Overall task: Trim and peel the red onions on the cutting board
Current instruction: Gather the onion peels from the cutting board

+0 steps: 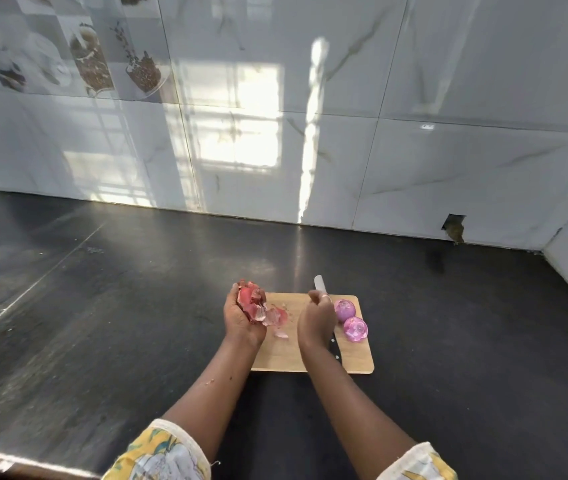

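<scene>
Resting on the board, two peeled onions lie just right of the right hand's fingers, one nearer the person than the other, both on the board's right part. The right hand is over the board with fingers curled tight; whether they pinch anything cannot be told. The knife lies beneath this hand, its blade tip past the fingers beyond the far edge and its handle showing under the wrist. The left hand is at the board's left edge, palm up, fingers cupped round a heap of red skins. Loose scraps lie between the two hands. The board sits on a dark counter before a marbled wall.
</scene>
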